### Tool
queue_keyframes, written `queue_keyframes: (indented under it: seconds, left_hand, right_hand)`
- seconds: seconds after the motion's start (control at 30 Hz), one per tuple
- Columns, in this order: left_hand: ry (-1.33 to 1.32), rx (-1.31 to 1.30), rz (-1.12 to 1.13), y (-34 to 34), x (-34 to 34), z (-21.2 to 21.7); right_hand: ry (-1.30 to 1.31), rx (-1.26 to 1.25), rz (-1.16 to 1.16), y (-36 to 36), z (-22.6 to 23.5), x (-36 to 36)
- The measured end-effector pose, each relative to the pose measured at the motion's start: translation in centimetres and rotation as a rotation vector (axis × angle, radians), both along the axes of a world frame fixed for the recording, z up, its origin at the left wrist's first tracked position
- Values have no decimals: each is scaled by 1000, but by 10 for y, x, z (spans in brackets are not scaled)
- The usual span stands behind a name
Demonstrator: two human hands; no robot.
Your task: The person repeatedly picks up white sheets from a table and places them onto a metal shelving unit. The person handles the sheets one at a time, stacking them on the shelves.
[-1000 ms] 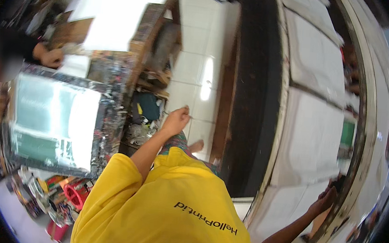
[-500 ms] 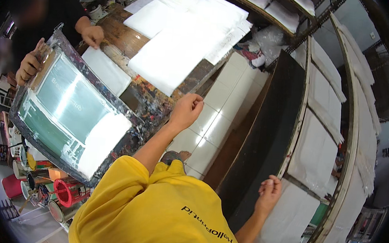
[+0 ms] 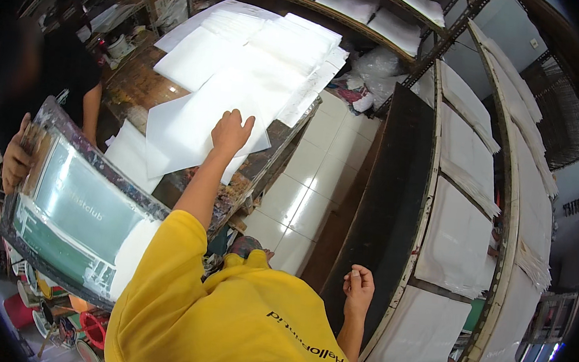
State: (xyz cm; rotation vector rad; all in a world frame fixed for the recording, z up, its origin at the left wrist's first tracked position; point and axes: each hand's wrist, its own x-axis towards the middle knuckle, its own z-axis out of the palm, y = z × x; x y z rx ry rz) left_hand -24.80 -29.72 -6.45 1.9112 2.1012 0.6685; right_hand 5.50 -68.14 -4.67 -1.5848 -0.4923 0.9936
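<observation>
My left hand (image 3: 231, 134) lies over a white sheet (image 3: 174, 131), its fingers apart. This sheet sits askew, sticking out from the pile of white sheets (image 3: 244, 62) on the worktable. Low on the right, my right hand (image 3: 359, 285) is loosely curled in front of a long black board (image 3: 386, 202), with nothing visible in it. To the left, a co-worker's hand (image 3: 15, 163) holds up the end of a screen-printing frame (image 3: 77, 198) with green mesh and white ink. Another white sheet (image 3: 132, 155) lies beside the frame, partly covered.
Racks (image 3: 425, 226) with hanging or stacked white sheets stand along my right, and a shelf (image 3: 356, 30) with more sheets crosses the back. Tiled floor (image 3: 311, 162) runs between table and black board. Ink tubs and a red round container (image 3: 92, 329) stand at lower left.
My left hand has reached forward and left onto the sheets, and one sheet now lies turned toward the frame. The co-worker's other hand has gone out of sight. My view has shifted.
</observation>
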Motion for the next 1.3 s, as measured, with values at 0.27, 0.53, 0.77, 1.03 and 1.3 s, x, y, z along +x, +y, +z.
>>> queue_keyframes:
  seconds: [0.27, 0.53, 0.77, 1.03, 1.3]
  left_hand:
    - [256, -298, -195, 34, 38, 0]
    - [248, -393, -334, 58, 21, -23]
    - [-43, -95, -615, -15, 52, -2]
    - [-155, -228, -1052, -227, 154, 65]
    - [-332, -364, -1495, -345, 186, 94]
  right_hand:
    - [55, -78, -46, -11, -9, -7]
    - [57, -158, -16, -9, -7, -21]
    - [27, 64, 176, 29, -8, -26]
    - [-591, 302, 218, 42, 23, -19]
    - [-628, 68, -40, -70, 55, 18]
